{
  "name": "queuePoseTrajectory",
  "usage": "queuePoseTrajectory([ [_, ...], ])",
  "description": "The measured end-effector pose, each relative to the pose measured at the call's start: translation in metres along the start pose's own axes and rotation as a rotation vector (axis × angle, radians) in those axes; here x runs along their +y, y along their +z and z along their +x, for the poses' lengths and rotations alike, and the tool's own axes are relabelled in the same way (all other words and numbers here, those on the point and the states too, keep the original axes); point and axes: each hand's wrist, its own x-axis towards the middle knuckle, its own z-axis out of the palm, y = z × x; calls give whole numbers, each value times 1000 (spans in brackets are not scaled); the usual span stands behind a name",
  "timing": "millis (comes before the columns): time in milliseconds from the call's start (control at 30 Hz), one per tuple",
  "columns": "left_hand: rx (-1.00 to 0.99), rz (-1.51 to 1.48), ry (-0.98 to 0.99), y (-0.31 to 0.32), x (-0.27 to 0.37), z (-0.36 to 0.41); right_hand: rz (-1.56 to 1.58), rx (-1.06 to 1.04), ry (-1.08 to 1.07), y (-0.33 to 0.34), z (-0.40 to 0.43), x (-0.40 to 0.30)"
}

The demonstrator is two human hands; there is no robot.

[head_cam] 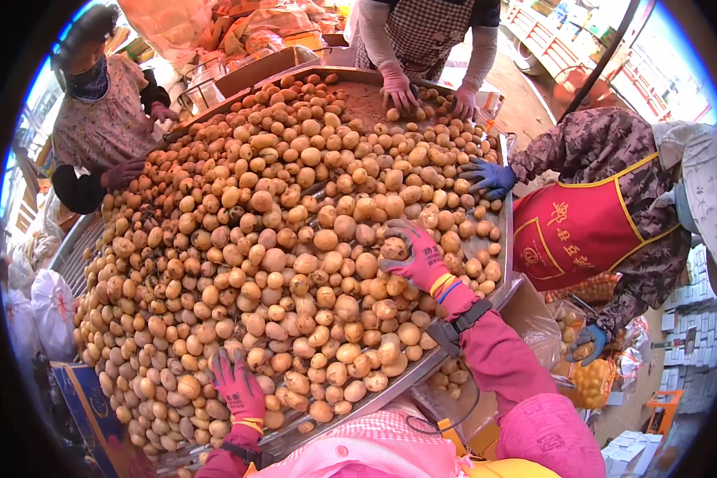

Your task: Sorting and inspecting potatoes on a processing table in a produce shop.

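Note:
A broad heap of potatoes (257, 239) covers a metal-edged sorting table (388, 385) before me. My right hand (415, 254), in a pink and grey work glove, reaches onto the right part of the heap, its fingers curled around a potato (394, 248). Near the table's front edge my left hand (236, 385), in a matching glove, rests with spread fingers on potatoes at the lower left; whether it grips one cannot be told. Dark straps go round both of my wrists.
Co-workers stand at the left (104, 113), at the far side (424, 36) and at the right (597, 203), their gloved hands at the table. An open plastic-lined carton (529, 316) adjoins the right edge. A blue box (86, 406) and white sacks (54, 305) lie left.

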Motion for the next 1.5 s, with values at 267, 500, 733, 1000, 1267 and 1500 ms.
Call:
queuePoseTrajectory([
  [267,37,22,81,6,-17,-9,1644,206,619,-72,-163,-77],
  [500,48,28,134,11,-22,-10,994,160,1111,-94,-378,-118],
  [733,39,24,148,10,-23,-9,349,-385,1546,-19,-598,-161],
  [1000,19,35,137,3,-26,-14,779,168,1108,-72,-302,-103],
  [1267,-19,59,116,4,-14,-9,-599,-380,216,4,-90,-27],
  [1500,-41,67,120,11,1,5,-521,-164,418,7,41,90],
])
